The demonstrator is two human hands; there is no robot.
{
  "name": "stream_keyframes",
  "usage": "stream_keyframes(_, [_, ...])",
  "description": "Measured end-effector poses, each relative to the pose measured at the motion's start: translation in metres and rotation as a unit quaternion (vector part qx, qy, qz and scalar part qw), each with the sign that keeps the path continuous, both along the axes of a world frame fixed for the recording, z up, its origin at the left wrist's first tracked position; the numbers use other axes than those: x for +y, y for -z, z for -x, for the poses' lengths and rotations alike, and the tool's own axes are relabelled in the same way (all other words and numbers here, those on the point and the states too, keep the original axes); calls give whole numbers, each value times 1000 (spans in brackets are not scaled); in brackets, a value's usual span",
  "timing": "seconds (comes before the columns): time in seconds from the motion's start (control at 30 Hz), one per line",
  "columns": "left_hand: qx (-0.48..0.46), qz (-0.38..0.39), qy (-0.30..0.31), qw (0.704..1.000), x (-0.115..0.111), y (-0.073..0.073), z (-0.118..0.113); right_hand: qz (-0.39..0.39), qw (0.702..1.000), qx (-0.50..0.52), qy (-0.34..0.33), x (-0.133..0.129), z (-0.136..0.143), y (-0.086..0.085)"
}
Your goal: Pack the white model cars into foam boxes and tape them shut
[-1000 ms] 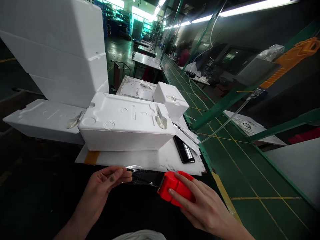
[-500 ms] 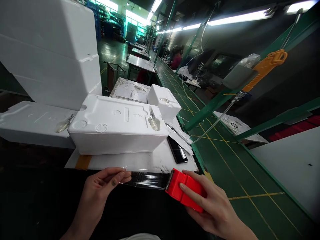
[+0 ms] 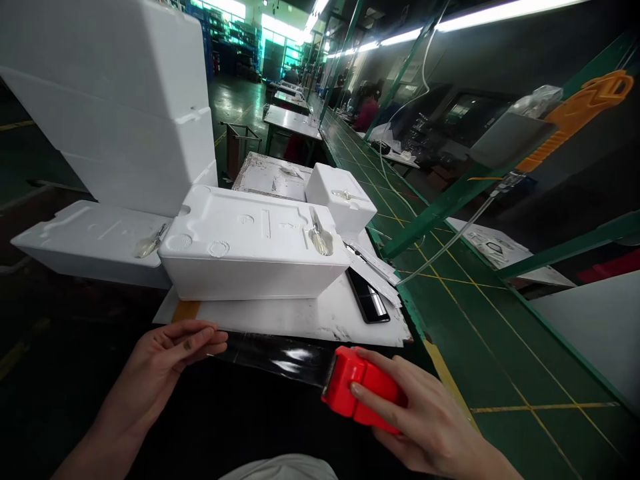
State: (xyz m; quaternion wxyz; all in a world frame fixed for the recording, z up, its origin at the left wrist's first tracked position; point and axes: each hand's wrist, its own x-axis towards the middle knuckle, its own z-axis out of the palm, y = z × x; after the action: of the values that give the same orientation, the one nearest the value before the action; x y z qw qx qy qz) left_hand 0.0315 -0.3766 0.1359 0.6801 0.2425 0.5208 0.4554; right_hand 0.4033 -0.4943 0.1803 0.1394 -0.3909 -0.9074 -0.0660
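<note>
My right hand (image 3: 420,407) is wrapped round a red tape dispenser (image 3: 360,390). From its cutter edge a strip of clear tape (image 3: 280,357) stretches leftward, taut and shiny against the dark below. Between thumb and fingers, my left hand (image 3: 173,357) pinches the tape's free end. Just beyond the tape, a white foam box (image 3: 250,253) rests on the white tabletop (image 3: 280,320). In a hollow of its upper face lies a clear bag with small parts (image 3: 319,233); what they are, I cannot make out.
Left of the box lies another foam box (image 3: 90,233), with tall stacked foam boxes (image 3: 150,100) behind. A smaller foam box (image 3: 340,197) stands farther back. A black phone (image 3: 369,297) and papers (image 3: 375,267) lie near the green conveyor (image 3: 480,333). An orange tool (image 3: 580,120) hangs at right.
My left hand has moved left, away from the dispenser, so the stretched strip of tape is longer. The dispenser has shifted slightly down and left. The camera view has turned a little left.
</note>
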Motion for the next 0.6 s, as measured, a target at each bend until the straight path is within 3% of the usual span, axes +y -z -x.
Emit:
stream_keyframes(0.17, [23,-16,6,1000,-4,-6,3,-5,999,-41,4,4,1,0])
stream_keyframes(0.3, [87,-114,56,988,-30,-17,-26,-27,990,-123,61,15,11,2])
stream_keyframes(0.4, [134,-249,162,945,-59,-19,-67,-51,976,-167,129,20,27,8])
stream_keyframes(0.47, [113,-335,240,904,-74,-12,-96,-67,970,-158,172,23,34,12])
stream_keyframes(0.6, [54,-392,317,862,-90,9,-122,-81,949,-97,290,37,18,8])
